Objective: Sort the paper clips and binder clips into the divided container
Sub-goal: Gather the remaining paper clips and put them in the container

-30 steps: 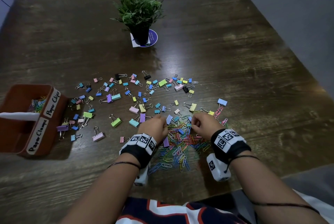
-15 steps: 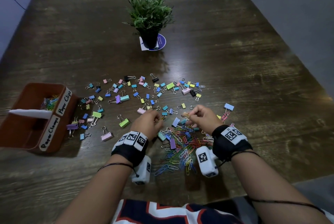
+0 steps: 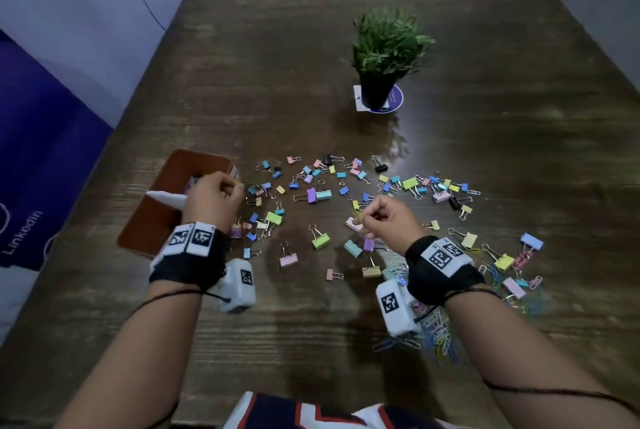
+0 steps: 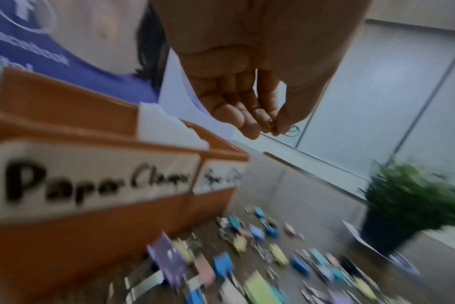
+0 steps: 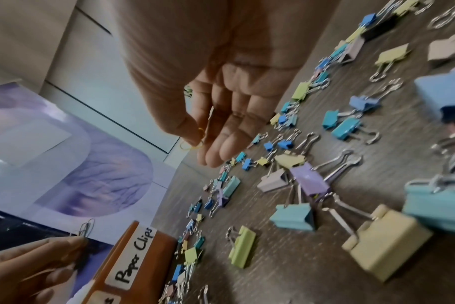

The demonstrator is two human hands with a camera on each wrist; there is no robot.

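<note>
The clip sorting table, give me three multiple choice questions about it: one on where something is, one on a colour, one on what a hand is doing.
1. Where does the left hand hang?
A. above the divided container
B. beside the potted plant
C. over the paper clip pile

2. What colour is the paper clip in the right hand?
A. black
B. yellow
C. red

3. How does the left hand's grip stand?
A. flat and spread on the table
B. closed in an empty fist
C. fingertips pinching paper clips

Answers: 1 A, the head view shows that hand over the brown container's white divider. 2 B, the right wrist view shows a yellow wire loop between thumb and finger. 3 C, the right wrist view shows clips sticking up from its fingertips.
</note>
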